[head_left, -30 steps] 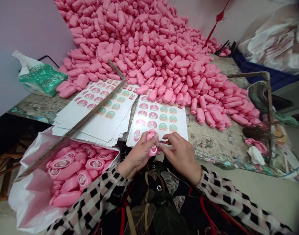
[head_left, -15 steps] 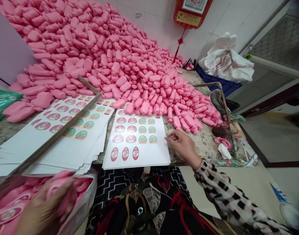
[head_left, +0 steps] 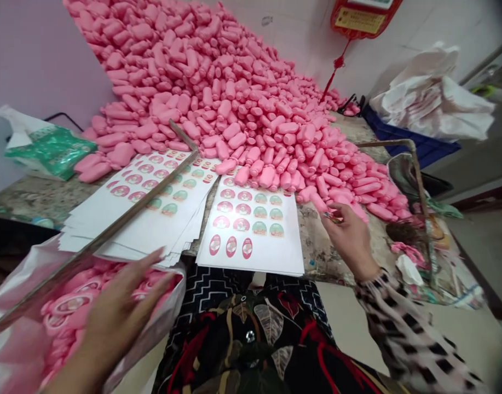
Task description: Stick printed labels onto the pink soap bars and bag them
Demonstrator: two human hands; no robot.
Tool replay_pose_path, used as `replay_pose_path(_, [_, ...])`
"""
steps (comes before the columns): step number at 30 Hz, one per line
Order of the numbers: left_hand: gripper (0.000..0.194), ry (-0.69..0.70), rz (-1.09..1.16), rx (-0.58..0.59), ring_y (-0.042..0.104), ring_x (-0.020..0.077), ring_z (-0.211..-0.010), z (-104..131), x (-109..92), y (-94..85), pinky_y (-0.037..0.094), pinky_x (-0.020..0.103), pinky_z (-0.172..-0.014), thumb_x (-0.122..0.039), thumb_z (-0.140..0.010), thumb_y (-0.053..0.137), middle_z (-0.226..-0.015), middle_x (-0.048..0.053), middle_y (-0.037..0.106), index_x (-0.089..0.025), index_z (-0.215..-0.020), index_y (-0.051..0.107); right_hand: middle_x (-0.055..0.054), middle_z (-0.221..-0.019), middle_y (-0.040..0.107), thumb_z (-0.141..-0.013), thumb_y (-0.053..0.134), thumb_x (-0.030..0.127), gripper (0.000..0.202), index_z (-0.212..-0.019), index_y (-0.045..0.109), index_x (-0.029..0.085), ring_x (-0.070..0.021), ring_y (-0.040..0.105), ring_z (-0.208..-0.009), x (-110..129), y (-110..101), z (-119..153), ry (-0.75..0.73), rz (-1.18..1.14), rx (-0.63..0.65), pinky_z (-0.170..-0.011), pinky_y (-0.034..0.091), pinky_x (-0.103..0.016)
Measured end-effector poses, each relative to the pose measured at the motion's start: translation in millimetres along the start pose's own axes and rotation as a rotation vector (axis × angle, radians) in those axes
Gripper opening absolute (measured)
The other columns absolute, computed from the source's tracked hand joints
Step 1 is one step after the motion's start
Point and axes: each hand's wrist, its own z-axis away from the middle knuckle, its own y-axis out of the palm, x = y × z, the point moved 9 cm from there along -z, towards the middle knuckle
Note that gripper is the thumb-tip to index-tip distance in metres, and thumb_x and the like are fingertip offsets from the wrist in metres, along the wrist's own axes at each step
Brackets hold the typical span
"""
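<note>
My left hand (head_left: 121, 309), fingers spread and holding nothing, hovers over a white sack (head_left: 174, 295). Inside the sack lie pink plastic bottles (head_left: 72, 303) with oval labels. At the right, my right hand (head_left: 351, 238) is closed, thumb and fingers pinched around a small, multicoloured thing (head_left: 333, 218) that I cannot make out. Its fingertips are close to the front bottles of a big heap of unlabelled pink bottles (head_left: 234, 98). Between my hands lies a sheet of stickers (head_left: 254, 253) with pink and green rounded labels and three red ovals in its front row.
A second stack of sticker sheets (head_left: 111, 221) lies to the left, with a bent metal bar (head_left: 131, 210) across it. A similar metal frame (head_left: 421, 180) stands right, near a blue crate (head_left: 402, 137) holding white sacks (head_left: 439, 98). A green-and-white packet (head_left: 49, 150) sits far left.
My left hand has let go of a pink bottle over the sack and spread its fingers. My right hand has moved forward toward the heap's front edge. The view has swung left.
</note>
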Motion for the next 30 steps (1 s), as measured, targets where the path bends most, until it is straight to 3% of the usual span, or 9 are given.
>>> replay_pose_path(1, [0.044, 0.097, -0.008, 0.056, 0.053, 0.0268, -0.11, -4, -17, 16.8, 0.045, 0.043, -0.092, -0.038, -0.074, 0.067, -0.12, -0.003, 0.06, -0.039, -0.117, 0.056, -0.005, -0.087, 0.067, -0.079, 0.057, 0.04, 0.035, -0.109, 0.06, 0.022, -0.0193, 0.058, -0.07, 16, -1, 10, -0.066, -0.126, 0.064, -0.061, 0.041, -0.03])
replay_pose_path(4, [0.056, 0.273, 0.079, 0.316, 0.043, 0.0271, -0.123, -7, -68, 77.4, 0.03, 0.044, -0.105, -0.037, -0.076, 0.064, -0.134, 0.003, 0.051, -0.033, -0.129, 0.049, -0.003, -0.084, 0.067, -0.078, 0.058, 0.033, 0.021, -0.095, 0.065, 0.022, -0.0165, 0.058, -0.07, 82, 19, 63, -0.31, -0.409, 0.523, -0.062, 0.043, -0.028])
replay_pose_path(7, [0.059, 0.224, 0.333, 0.633, 0.053, 0.0258, -0.111, 3, -96, 127.8, 0.038, 0.041, -0.097, -0.034, -0.072, 0.067, -0.123, 0.007, 0.059, -0.028, -0.128, 0.051, -0.001, -0.088, 0.067, -0.08, 0.057, 0.029, 0.018, -0.095, 0.066, 0.024, -0.0157, 0.06, -0.078, 128, 34, 112, -0.428, -0.574, 0.783, -0.071, 0.046, -0.028])
replay_pose_path(10, [0.037, -0.005, 0.566, 0.85, 0.06, 0.0159, -0.067, 16, -88, 153.1, 0.048, 0.028, -0.065, -0.032, -0.078, 0.059, -0.082, 0.003, 0.066, -0.023, -0.114, 0.061, 0.0, -0.092, 0.066, -0.084, 0.054, 0.036, 0.025, -0.106, 0.061, 0.025, -0.0146, 0.06, -0.08, 133, 56, 123, -0.346, -0.675, 0.84, -0.071, 0.047, -0.027])
replay_pose_path(13, [0.029, -0.134, 0.503, 0.655, 0.051, 0.0127, -0.054, 6, -54, 141.5, 0.041, 0.023, -0.052, -0.035, -0.076, 0.061, -0.066, -0.002, 0.059, -0.022, -0.102, 0.064, -0.002, -0.099, 0.062, -0.088, 0.047, 0.043, 0.03, -0.11, 0.059, 0.026, -0.0155, 0.058, -0.083, 113, 75, 103, -0.28, -0.508, 0.66, -0.071, 0.045, -0.028])
replay_pose_path(17, [0.019, 0.178, 0.174, 0.381, 0.056, 0.0194, -0.081, -8, -52, 114.9, 0.043, 0.031, -0.077, -0.032, -0.078, 0.059, -0.087, 0.003, 0.063, -0.024, -0.094, 0.065, -0.003, -0.096, 0.061, -0.092, 0.04, 0.037, 0.028, -0.099, 0.064, 0.026, -0.0175, 0.057, -0.09, 103, 86, 86, -0.321, -0.192, 0.458, -0.074, 0.041, -0.028])
replay_pose_path(19, [0.026, 0.32, 0.019, 0.398, 0.055, 0.0232, -0.1, -5, -59, 120.5, 0.04, 0.036, -0.089, -0.03, -0.083, 0.052, -0.109, 0.007, 0.062, -0.024, -0.106, 0.062, -0.003, -0.094, 0.061, -0.092, 0.041, 0.035, 0.025, -0.099, 0.062, 0.025, -0.017, 0.058, -0.086, 105, 86, 85, -0.334, -0.107, 0.393, -0.07, 0.04, -0.027])
replay_pose_path(22, [0.044, 0.421, -0.185, 0.464, 0.047, 0.0268, -0.119, 2, -63, 136.9, 0.036, 0.04, -0.097, -0.027, -0.085, 0.047, -0.142, 0.01, 0.039, -0.025, -0.129, 0.048, -0.002, -0.092, 0.061, -0.092, 0.04, 0.034, 0.022, -0.096, 0.06, 0.025, -0.0161, 0.058, -0.082, 110, 84, 88, -0.354, -0.028, 0.334, -0.065, 0.037, -0.026])
replay_pose_path(30, [0.054, 0.525, -0.592, 0.463, 0.062, 0.0236, -0.085, 11, -58, 152.2, 0.044, 0.038, -0.075, -0.02, -0.083, 0.047, -0.149, 0.014, 0.025, -0.033, -0.135, 0.041, -0.002, -0.091, 0.06, -0.094, 0.039, 0.034, 0.022, -0.094, 0.058, 0.024, -0.0152, 0.056, -0.076, 120, 85, 88, -0.454, 0.125, 0.34, -0.059, 0.033, -0.027])
